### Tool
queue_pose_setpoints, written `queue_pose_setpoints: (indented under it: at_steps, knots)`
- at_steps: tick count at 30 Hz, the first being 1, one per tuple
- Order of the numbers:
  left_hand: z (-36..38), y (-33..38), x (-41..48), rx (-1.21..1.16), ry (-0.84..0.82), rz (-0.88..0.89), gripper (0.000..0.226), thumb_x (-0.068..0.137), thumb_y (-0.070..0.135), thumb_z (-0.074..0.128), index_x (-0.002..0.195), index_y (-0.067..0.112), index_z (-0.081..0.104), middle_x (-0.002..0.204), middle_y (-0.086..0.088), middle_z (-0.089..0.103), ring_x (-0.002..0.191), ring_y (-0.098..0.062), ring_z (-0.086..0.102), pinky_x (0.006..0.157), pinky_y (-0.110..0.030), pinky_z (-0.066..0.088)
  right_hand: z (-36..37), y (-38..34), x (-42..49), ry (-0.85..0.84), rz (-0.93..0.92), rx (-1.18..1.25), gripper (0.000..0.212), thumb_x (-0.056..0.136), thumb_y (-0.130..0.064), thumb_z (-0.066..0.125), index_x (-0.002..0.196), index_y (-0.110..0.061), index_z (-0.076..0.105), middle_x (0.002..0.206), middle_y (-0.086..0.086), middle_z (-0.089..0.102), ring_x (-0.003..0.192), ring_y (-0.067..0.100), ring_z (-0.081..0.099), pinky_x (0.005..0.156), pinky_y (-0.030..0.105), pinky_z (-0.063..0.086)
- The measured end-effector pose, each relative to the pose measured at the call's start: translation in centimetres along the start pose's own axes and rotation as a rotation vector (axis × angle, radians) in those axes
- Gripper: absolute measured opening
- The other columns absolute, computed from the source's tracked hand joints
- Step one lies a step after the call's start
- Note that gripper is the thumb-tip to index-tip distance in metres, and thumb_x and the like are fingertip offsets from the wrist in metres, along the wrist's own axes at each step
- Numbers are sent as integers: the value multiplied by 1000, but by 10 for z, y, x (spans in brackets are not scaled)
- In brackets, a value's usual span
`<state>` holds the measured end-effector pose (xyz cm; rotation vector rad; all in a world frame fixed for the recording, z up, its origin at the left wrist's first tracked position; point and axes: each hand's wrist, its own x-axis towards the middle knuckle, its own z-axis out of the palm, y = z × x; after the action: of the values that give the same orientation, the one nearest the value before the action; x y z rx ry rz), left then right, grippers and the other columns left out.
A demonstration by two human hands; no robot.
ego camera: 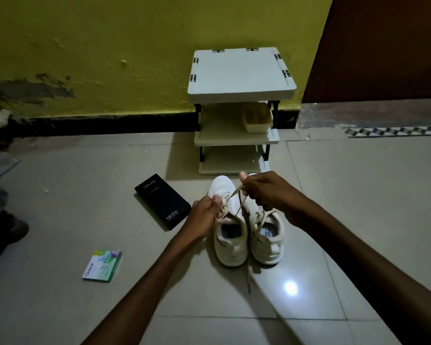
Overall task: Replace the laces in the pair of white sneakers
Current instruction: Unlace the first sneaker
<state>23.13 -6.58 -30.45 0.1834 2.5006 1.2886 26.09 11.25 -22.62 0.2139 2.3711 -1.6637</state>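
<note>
Two white sneakers stand side by side on the tiled floor, toes pointing away from me. My left hand (205,215) grips the left sneaker (228,235) at its lacing, fingers curled on the cream lace (234,192). My right hand (265,190) is raised above the right sneaker (265,235) and pinches a loop of that lace, which stretches taut between both hands. One lace end trails down between the shoes onto the floor (248,277). The right sneaker is laced.
A black phone box (162,201) lies left of the shoes, and a small green and white packet (102,265) lies nearer me on the left. A white three-tier shoe rack (239,93) holding a small basket (257,119) stands against the yellow wall behind.
</note>
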Motion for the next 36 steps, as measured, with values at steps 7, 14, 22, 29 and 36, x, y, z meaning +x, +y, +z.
queue_pose_setpoints:
  at_steps: [7,14,22,29,36]
  knots:
    - [-48,36,-17,-548,148,-40,63,97,59,33,53,19,52,51,-1,50,54,-16,49,74,-33,43,-4,-12,-28,-43,-60,98,51,94,-54,48,67,-13,60,54,-5,41,46,7,30,45,20,24]
    - [-72,47,-33,-181,16,-117,59,96,57,45,54,15,48,45,1,40,41,-13,36,44,-19,32,4,6,-50,-247,-10,-177,47,91,-50,58,59,-18,69,46,-10,48,45,2,40,48,11,32]
    - [-36,2,-37,961,-100,-122,37,96,48,48,104,18,69,113,-6,66,104,-25,62,76,-31,43,17,50,-61,-591,36,-1023,22,86,-37,67,101,-24,74,101,-1,70,94,16,64,80,32,54]
    - [17,-11,-15,450,-216,70,84,73,59,71,145,38,32,154,-1,22,137,-31,34,109,-44,37,10,81,-39,70,-59,-1200,75,82,-40,66,147,-32,28,152,4,26,133,32,30,96,41,41]
    - [34,-23,-11,511,-259,69,91,75,46,75,148,42,20,160,12,-2,145,-23,7,110,-44,33,9,116,-18,-96,23,-1056,117,77,-36,77,151,-35,-14,161,4,-12,131,36,37,91,44,50]
